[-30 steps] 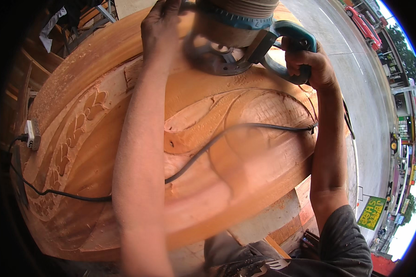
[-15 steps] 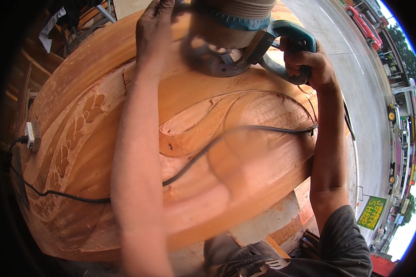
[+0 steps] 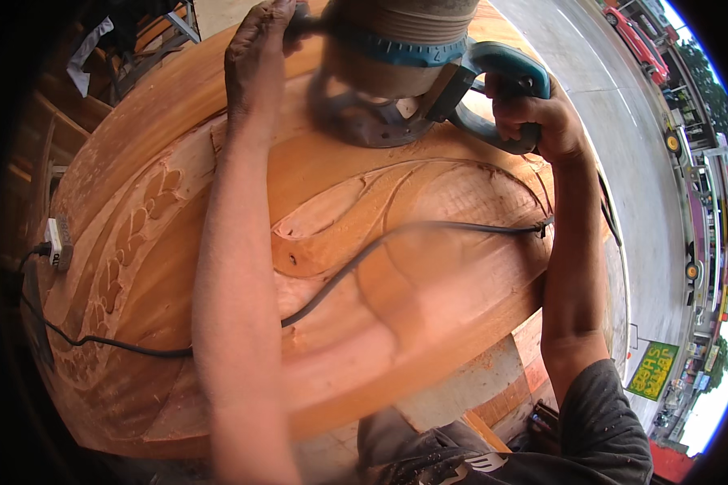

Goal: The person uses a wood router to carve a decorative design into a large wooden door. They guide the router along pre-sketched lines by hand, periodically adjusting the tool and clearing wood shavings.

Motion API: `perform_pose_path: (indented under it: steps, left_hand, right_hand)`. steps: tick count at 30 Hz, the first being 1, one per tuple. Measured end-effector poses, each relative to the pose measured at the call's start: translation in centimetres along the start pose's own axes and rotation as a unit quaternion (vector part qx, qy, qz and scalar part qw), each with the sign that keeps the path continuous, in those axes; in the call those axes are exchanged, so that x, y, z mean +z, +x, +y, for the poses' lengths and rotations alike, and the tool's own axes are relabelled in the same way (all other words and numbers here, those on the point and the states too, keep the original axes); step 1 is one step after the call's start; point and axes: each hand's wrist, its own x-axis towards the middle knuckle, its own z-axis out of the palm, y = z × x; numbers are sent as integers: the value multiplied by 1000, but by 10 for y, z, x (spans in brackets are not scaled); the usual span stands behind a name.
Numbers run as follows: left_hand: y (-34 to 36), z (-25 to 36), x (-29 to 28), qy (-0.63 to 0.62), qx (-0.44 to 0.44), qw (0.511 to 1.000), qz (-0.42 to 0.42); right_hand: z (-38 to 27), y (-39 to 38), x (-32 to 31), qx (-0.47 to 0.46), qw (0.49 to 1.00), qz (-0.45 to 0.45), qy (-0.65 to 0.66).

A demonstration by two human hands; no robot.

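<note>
A large router (image 3: 392, 61) with a grey body, teal ring and round base rests on a carved, orange-toned wooden slab (image 3: 340, 186) at the top of the view. My right hand (image 3: 542, 121) grips the router's teal D-shaped handle. On the other side, my left hand (image 3: 255, 56) is closed on the router's dark side handle, partly hidden at the top edge. The wood carries curved leaf-like grooves and scale shapes. A black cord (image 3: 412, 228) crosses the slab beneath my left forearm, and the tool's bit cannot be made out.
A white plug block (image 3: 57, 242) sits at the slab's left edge. Dark clutter and timber (image 3: 105, 56) stand at upper left. On the right lie a concrete road (image 3: 623, 202), a red car (image 3: 639, 40), other vehicles and a green-and-yellow sign (image 3: 651, 368).
The router and both hands have shifted slightly left, and the router's base sits a little lower in view. My grip is unchanged. A vehicle on the road has moved along.
</note>
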Motion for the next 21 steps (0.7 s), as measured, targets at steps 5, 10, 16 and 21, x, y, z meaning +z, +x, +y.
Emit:
perform_pose_path:
  steps: [5, 10, 16, 21]
  left_hand:
    - [-1, 0, -5, -18, -18, 1000, -9]
    - [3, -6, -8, -27, 3, 999, -33]
    - [7, -14, -13, -57, 42, 996, -55]
    - [5, -12, -3, -70, 41, 996, -42]
  right_hand:
    - [-2, -5, 5, 6, 1000, 24, 15]
    - [-3, -7, 3, 10, 1000, 8, 20]
    - [-2, -10, 8, 4, 1000, 10, 21]
    - [-1, -13, 4, 8, 1000, 5, 26]
